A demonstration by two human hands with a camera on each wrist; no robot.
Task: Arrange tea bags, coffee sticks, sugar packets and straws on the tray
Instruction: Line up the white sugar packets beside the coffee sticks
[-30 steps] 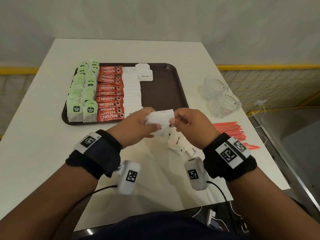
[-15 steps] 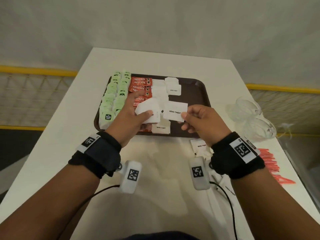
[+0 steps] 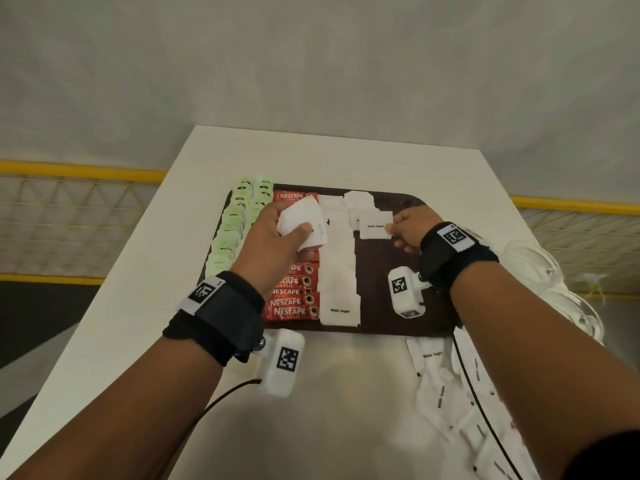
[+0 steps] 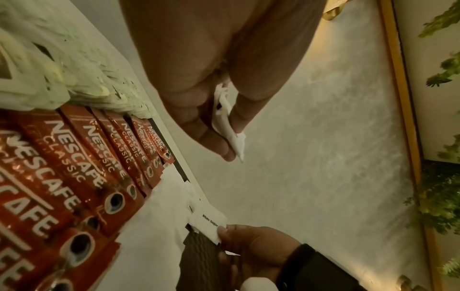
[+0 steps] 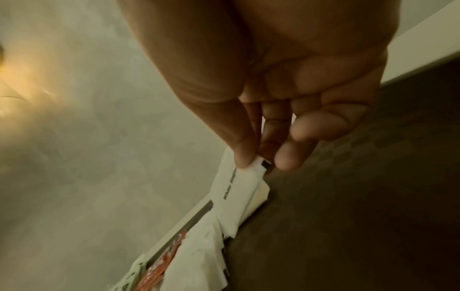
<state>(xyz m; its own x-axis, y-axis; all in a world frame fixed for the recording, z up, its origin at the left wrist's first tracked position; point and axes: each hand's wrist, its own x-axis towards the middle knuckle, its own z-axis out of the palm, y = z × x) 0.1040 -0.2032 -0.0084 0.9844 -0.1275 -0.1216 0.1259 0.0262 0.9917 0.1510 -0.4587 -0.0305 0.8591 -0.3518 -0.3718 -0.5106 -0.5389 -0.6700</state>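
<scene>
Right now both hands were over the tray (image 3: 398,327), forearms reaching in from the near edge. Right hand (image 3: 410,228) was above the tray's bare right part, palm down, thumb and forefinger pinching the right end of one sugar packet (image 3: 375,225); other fingers curled loosely under. Packet was held flat-ish, "White Sugar" print up, long axis running left-right across the tray, left end touching or just over the short second sugar column (image 3: 358,202) at the tray's far edge; contact unclear. Right wrist view confirmed it: fingertips (image 5: 245,161) clamped on the packet's (image 5: 236,189) end, packet hanging toward the white rows. Left hand (image 3: 277,240) hovered above the coffee sticks (image 3: 294,296) in the tray's left-centre, thumb on top, fingers underneath, gripping a small stack of sugar packets (image 3: 301,221) tilted up toward the far side. Left wrist view showed that stack (image 4: 227,126) edge-on between thumb and fingers. Tea bags (image 3: 235,230) filled two columns at the tray's left edge, coffee next, then a full sugar column (image 3: 337,265). Loose sugar packets (image 3: 446,386) lay on the table (image 3: 138,306) off the tray's near-right corner.
</scene>
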